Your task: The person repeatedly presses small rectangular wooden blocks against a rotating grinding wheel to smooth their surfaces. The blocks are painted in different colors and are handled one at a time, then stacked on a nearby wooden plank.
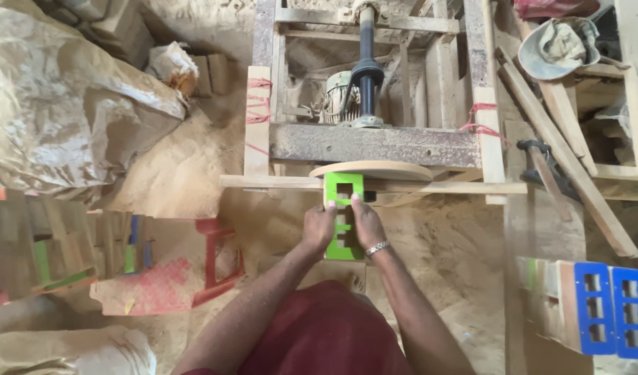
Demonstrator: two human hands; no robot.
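Observation:
A green rectangular wooden block (344,187) with square cut-outs lies lengthwise in front of me, its far end against a round sanding disc (372,169) on a wooden machine frame. My left hand (320,226) grips the block's left side. My right hand (366,223), with a metal wristband, presses on its right side, thumb on top. The block rests on a thin wooden rail (277,182) running across the frame.
An electric motor (342,97) and black shaft (367,62) sit inside the frame. Blue blocks with cut-outs (611,309) stand at the right. Stacked coloured blocks (62,246) and a large sack (62,104) are at the left. Sawdust covers the floor; a red stool (218,260) stands near.

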